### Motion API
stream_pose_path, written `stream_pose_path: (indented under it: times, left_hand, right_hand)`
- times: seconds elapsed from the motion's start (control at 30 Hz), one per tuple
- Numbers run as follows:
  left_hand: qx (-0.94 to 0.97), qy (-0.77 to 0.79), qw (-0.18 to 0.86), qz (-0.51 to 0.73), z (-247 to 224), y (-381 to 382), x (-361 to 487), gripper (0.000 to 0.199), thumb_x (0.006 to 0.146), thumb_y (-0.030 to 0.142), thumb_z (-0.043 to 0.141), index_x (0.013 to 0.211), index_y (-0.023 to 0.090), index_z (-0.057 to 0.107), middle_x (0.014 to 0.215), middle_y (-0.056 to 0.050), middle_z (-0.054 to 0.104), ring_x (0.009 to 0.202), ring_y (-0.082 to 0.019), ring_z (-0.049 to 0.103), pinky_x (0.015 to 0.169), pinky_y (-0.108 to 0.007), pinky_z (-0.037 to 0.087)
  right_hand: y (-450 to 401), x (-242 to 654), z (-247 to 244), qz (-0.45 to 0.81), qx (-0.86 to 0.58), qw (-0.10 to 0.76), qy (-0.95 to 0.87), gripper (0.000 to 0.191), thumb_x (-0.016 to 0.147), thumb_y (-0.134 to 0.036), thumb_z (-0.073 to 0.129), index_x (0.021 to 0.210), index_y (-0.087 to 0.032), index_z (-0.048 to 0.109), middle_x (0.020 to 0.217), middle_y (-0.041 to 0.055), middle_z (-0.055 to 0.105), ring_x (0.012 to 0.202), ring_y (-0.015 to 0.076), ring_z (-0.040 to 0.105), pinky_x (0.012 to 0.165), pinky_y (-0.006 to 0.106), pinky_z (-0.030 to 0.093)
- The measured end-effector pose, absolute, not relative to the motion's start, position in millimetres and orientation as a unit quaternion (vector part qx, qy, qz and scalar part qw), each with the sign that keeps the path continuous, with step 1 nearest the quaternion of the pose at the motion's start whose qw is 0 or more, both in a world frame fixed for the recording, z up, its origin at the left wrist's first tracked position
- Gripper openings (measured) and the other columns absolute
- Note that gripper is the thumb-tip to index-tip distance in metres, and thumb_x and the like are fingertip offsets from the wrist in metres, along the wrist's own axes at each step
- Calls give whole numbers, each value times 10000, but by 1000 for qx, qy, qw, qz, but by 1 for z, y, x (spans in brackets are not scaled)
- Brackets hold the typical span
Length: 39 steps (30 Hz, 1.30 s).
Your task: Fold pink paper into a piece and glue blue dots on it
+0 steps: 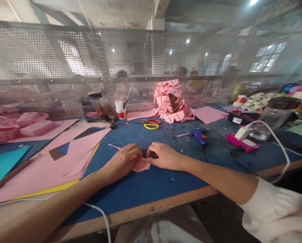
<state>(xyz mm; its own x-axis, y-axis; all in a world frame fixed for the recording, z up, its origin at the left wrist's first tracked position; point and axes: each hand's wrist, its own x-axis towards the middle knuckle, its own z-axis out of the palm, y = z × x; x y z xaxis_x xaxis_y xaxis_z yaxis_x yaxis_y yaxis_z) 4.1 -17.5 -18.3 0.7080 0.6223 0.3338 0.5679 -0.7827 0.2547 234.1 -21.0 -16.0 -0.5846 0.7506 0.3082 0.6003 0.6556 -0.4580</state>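
Head view: left hand (127,156) and right hand (163,156), curled, pinch pink paper (141,165).

The held paper (141,165) looks matt, the glue gun (198,136) smooth plastic.

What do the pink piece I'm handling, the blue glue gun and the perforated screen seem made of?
Pink piece: matte paper or thin card, judging by its flat, angular edges. Glue gun: probably plastic, smooth, evenly coloured. Perforated screen: likely metal, grey with a dull sheen.
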Motion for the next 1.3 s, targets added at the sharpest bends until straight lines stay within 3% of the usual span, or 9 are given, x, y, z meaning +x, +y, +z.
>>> stream_pose_path:
  times: [0.27, 0.47, 0.6, 0.83, 1.07, 1.3]
  left_hand:
    - [910, 340, 76, 223, -16, -20, 7, 217, 997, 162, 379, 956, 187, 591, 956, -49, 567, 869, -183, 540, 795, -318, 427]
    - [893, 350, 105, 264, -14, -21, 7, 157, 966, 156, 451, 964, 200, 602, 986, -38, 585, 890, -168, 570, 810, -295, 446]
    - [865, 381, 121, 304, -13, -21, 6, 164, 976, 243, 481, 1041, 209, 628, 1015, -42, 640, 926, -175, 606, 840, -296, 462]
    - [825, 448, 162, 304, -1, -27, 4, 272, 951, 398, 519, 1015, 207, 701, 925, -40, 723, 808, -183, 643, 725, -266, 472]
    - [799, 474, 199, 312, 10, -35, 3, 297, 911, 453, 564, 969, 207, 718, 828, -10, 730, 769, -185, 636, 683, -245, 447]
    - [746, 440, 390, 314, 10, -35, 4, 291, 889, 468, 613, 939, 190, 684, 842, -15, 716, 769, -176, 626, 665, -238, 436]
  right_hand:
    - [-17, 235, -19, 159, -401, 255, -865, 148, 890, -337, 638, 855, -197, 672, 856, 20, 625, 779, 139, 591, 726, 264, 436]
    - [-16, 233, -17, 204, -420, 280, -839, 54, 858, -236, 644, 831, -192, 662, 860, 9, 627, 724, 115, 592, 695, 249, 443]
    - [-13, 233, -15, 206, -414, 330, -823, 63, 870, -214, 621, 824, -186, 655, 862, 11, 627, 731, 110, 590, 716, 249, 453]
    - [-15, 233, -8, 213, -394, 390, -804, 66, 869, -206, 614, 829, -175, 655, 857, 8, 618, 741, 111, 567, 734, 254, 458]
    - [-14, 235, -2, 274, -393, 399, -782, 191, 891, -355, 633, 863, -171, 677, 846, 10, 644, 756, 126, 576, 727, 263, 455]
    - [-13, 234, -2, 318, -357, 427, -768, 257, 874, -417, 639, 853, -163, 673, 821, 6, 656, 745, 128, 578, 727, 260, 456]
